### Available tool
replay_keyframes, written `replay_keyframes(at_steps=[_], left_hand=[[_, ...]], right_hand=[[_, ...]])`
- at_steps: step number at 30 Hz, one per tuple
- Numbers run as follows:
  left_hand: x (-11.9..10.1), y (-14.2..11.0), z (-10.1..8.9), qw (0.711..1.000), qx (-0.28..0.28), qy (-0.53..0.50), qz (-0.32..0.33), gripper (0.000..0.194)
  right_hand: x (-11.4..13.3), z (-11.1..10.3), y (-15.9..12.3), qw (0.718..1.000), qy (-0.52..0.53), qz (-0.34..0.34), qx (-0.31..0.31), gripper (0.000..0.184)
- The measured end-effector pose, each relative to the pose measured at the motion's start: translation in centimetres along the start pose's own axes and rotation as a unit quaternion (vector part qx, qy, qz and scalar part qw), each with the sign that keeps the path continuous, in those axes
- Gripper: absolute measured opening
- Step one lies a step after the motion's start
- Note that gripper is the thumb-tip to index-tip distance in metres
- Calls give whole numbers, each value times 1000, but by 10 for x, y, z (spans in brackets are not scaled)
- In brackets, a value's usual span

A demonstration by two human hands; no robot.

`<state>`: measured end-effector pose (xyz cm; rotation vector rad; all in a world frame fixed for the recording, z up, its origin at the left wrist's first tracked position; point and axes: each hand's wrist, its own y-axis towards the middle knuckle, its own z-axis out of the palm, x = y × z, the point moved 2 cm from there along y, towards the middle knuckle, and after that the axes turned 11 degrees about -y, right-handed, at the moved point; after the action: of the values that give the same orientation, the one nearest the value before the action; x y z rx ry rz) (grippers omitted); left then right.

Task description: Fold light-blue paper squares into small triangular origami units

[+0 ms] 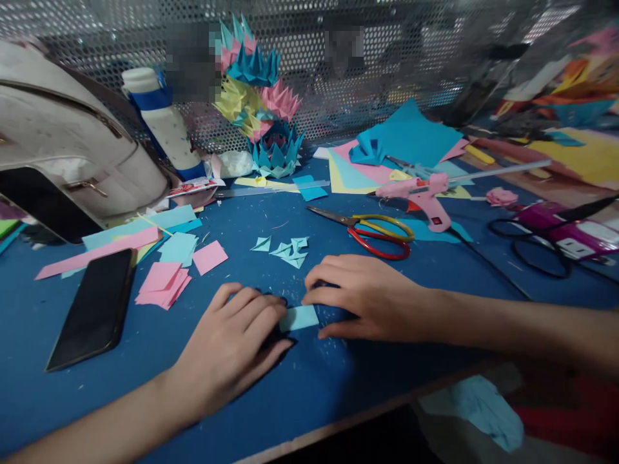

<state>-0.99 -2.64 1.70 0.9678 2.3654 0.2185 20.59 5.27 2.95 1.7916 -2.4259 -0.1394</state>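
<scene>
A small light-blue folded paper piece [300, 318] lies on the blue tabletop between my hands. My left hand [242, 328] covers its left end, fingers pressed down on it and thumb along the near side. At its right end is my right hand [358, 293], with fingers curved and a gap between them and the thumb; the fingertips come to the paper's edge. Just beyond sit several small light-blue folded triangles [290, 250]. Nearest my right hand on the far side are scissors [382, 233] with one yellow and one red handle.
A black phone [94, 309], pink paper squares [164, 283] and light-blue squares [178, 249] lie left. Behind stand a white bag [72, 135], a bottle [167, 122] and a folded-paper model [261, 103]. A pink glue gun [420, 193] and its black cord lie right.
</scene>
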Motion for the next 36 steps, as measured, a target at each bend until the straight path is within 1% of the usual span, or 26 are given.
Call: replay_keyframes(at_steps=[2, 3, 5, 7, 10, 11, 13, 14, 15, 17, 19, 20, 21, 23, 26, 28, 31, 33, 36], left_hand=[[5, 4, 1, 998, 14, -45, -48, 25], [7, 6, 2, 996, 16, -56, -64, 26], [8, 11, 5, 995, 11, -64, -80, 21], [9, 16, 9, 994, 7, -67, -88, 15], [10, 21, 12, 994, -10, -69, -89, 12], [10, 22, 12, 994, -19, -67, -83, 11], [8, 24, 8, 995, -44, -60, -63, 9], [7, 24, 5, 996, -59, -53, -48, 9], [6, 24, 2, 996, -75, -42, -29, 9], [3, 24, -5, 994, -111, -12, 22, 14], [-1, 24, -10, 987, -138, 20, 79, 21], [-3, 23, -11, 983, -145, 32, 103, 23], [-5, 23, -11, 981, -149, 39, 122, 24], [-8, 23, -10, 979, -145, 40, 139, 22], [-9, 24, -6, 983, -130, 24, 125, 20], [-8, 24, -5, 986, -117, 20, 116, 24], [-3, 21, -5, 986, -99, 27, 134, 25], [-1, 18, -5, 984, -89, 39, 152, 26], [-1, 13, -1, 982, -54, 81, 164, 35]], right_hand=[[0, 5, 6, 1000, -2, -6, 10, 45], [0, 8, 8, 1000, -5, -11, 13, 44], [-1, 11, 13, 1000, -2, -19, 8, 37], [-4, 12, 16, 1000, 13, -23, -8, 26], [-8, 9, 18, 997, 56, -11, -47, 21], [-10, 7, 18, 995, 79, 6, -55, 20], [-12, 2, 17, 985, 153, 55, -49, 17], [-12, 0, 15, 974, 209, 80, -36, 16], [-12, -2, 14, 956, 273, 102, -19, 17], [-11, -5, 11, 906, 399, 139, 15, 22], [-10, -6, 9, 859, 482, 171, 34, 29], [-10, -5, 8, 843, 505, 183, 36, 30], [-10, -4, 8, 830, 522, 193, 33, 29], [-10, 0, 9, 811, 548, 202, 30, 31], [-10, 9, 12, 796, 564, 210, 59, 42], [-11, 13, 14, 807, 548, 207, 75, 37], [-15, 13, 16, 841, 499, 190, 84, 29], [-16, 10, 16, 872, 444, 178, 102, 28], [-16, 4, 16, 928, 304, 175, 127, 24]])
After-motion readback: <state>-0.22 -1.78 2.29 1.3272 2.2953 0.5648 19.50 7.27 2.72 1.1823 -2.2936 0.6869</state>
